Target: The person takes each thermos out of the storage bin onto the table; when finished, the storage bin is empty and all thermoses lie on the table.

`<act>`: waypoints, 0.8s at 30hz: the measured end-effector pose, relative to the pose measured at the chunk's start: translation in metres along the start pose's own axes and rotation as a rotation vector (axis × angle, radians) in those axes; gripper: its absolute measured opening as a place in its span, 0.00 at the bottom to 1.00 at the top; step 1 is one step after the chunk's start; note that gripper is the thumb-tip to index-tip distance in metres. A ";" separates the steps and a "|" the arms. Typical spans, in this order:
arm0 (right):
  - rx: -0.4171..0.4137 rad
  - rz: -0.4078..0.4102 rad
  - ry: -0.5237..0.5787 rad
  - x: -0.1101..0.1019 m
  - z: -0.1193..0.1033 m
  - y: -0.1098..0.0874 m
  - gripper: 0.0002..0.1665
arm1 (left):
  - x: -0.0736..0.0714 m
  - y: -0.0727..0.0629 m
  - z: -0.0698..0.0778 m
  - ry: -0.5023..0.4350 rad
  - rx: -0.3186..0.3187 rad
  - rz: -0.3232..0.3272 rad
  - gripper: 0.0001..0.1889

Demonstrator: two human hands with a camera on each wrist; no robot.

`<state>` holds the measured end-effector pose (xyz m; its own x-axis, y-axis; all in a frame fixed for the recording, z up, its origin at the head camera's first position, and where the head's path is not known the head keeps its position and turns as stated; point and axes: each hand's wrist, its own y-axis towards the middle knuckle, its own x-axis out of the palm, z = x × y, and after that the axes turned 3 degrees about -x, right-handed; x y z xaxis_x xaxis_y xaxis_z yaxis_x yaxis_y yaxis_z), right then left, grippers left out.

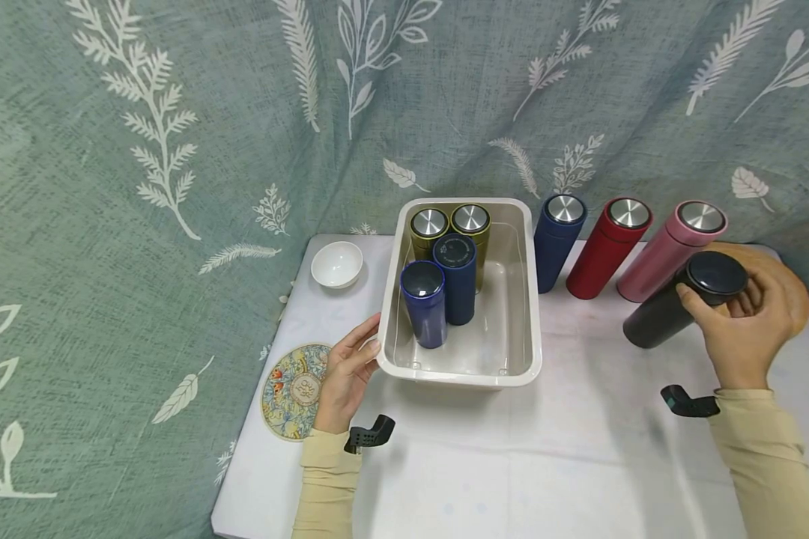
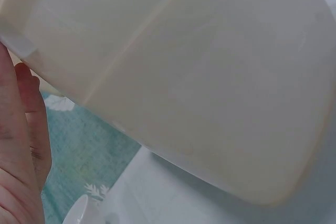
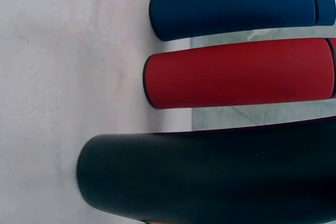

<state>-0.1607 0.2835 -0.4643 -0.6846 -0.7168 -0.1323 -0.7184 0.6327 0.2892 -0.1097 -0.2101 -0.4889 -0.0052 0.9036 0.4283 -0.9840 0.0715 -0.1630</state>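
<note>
My right hand (image 1: 748, 318) grips a black thermos bottle (image 1: 664, 307) around its upper end, below the dark lid. The bottle's lower end (image 3: 100, 169) shows in the right wrist view, close over the white cloth. My left hand (image 1: 352, 367) touches the left side of a cream plastic bin (image 1: 527, 299), its fingers fairly straight just under the rim. In the left wrist view the bin's outer wall (image 2: 210, 87) takes up most of the picture. Inside the bin stand two olive-gold bottles (image 1: 429, 223), a dark navy bottle (image 1: 460, 288) and a shiny blue bottle (image 1: 426, 314).
Right of the bin stand a navy bottle (image 1: 558, 239), a red bottle (image 1: 603, 254) and a pink bottle (image 1: 667, 251). A round wooden board (image 1: 797, 292) lies behind my right hand. At left are a white bowl (image 1: 337, 264) and a patterned round mat (image 1: 290, 393). Leaf-print fabric hangs behind.
</note>
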 end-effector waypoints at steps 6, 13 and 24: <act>-0.036 0.006 -0.022 0.001 0.002 0.004 0.38 | 0.000 0.000 0.000 0.007 -0.006 0.006 0.29; -0.062 -0.017 0.027 -0.002 0.004 0.006 0.38 | 0.000 0.000 0.001 0.010 -0.010 0.007 0.29; -0.088 -0.030 0.090 0.000 0.008 0.007 0.37 | 0.000 0.000 0.002 0.008 -0.016 0.011 0.29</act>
<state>-0.1661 0.2903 -0.4699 -0.6465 -0.7607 -0.0577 -0.7219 0.5855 0.3689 -0.1096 -0.2110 -0.4874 -0.0149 0.9076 0.4195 -0.9809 0.0682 -0.1823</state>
